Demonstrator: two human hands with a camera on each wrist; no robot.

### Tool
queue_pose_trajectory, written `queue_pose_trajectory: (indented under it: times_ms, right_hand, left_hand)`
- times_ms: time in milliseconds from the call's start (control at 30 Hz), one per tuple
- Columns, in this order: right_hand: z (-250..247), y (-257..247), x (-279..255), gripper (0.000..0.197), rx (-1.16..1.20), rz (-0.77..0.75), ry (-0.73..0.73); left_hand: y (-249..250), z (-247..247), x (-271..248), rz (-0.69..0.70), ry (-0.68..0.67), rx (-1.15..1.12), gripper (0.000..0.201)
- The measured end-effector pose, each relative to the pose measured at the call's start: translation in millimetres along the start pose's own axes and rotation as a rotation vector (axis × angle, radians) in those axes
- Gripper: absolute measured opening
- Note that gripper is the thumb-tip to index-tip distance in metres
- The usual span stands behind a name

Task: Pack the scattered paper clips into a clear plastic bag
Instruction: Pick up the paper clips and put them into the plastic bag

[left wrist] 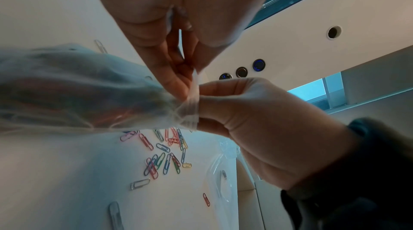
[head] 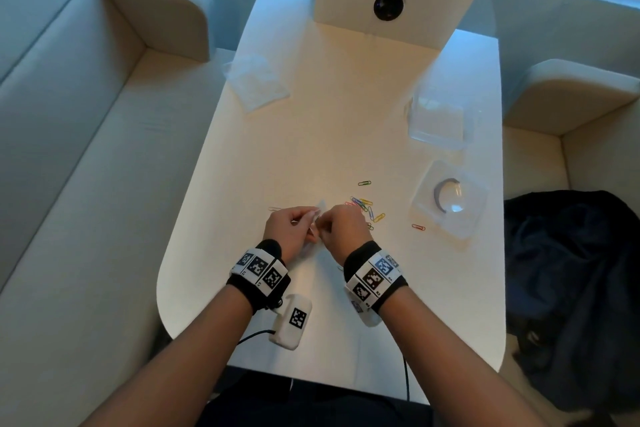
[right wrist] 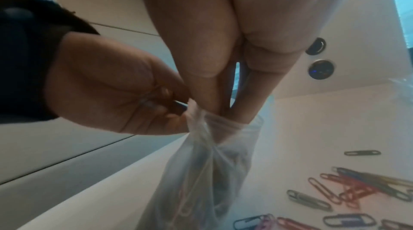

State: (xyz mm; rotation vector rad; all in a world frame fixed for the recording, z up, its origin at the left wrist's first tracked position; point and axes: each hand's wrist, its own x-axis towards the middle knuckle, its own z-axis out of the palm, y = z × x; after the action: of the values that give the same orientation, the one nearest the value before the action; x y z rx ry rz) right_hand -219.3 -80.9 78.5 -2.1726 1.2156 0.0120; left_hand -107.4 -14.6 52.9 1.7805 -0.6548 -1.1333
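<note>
Clips (head: pixel 367 207) are lying loose at centre right of the head view, beside a clear bag (right wrist: pixel 201 172) already holding several.

Left hand (head: pixel 290 229) is pinching the bag's rim with curled fingers; right hand (head: pixel 343 227) is reaching two fingers (right wrist: pixel 243 106) into the mouth, though what they are gripping is hidden. Both are hovering over the table (head: pixel 311 135) at lower centre. A lid (head: pixel 448 201) is sitting at right, a plastic sheet (head: pixel 258 81) at upper left.

Beside the right fingers (right wrist: pixel 243 108), clips (head: pixel 363 206) lie red, blue, green, yellow, pink and grey on a white table (head: pixel 311 149). Wristbands (head: pixel 258 269) are black with black-and-white square markers.
</note>
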Motion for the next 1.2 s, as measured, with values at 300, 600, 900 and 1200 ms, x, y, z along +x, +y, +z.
queue_pose_trajectory:
  times_ms: [300,600,900,1200]
  right_hand:
    - [-43,53,58,0.029,0.187,0.048,0.183]
    - [-9,106,65,0.043,-0.289,0.070,-0.117]
    - [38,70,-5,0.073,-0.482,-0.088,-0.268]
    - [49,87,-2,0.023,-0.414,-0.190,-0.024]
  left_hand:
    - [-5,-26,0,-0.072,0.053,-0.113,0.013]
    - [-13,-51,-6,-0.088,0.075,-0.166,0.017]
    - [-16,-50,-15,-0.042,0.024,-0.149,0.018]
    - [-15,-42,-31,-0.074,0.034,-0.154,0.015]
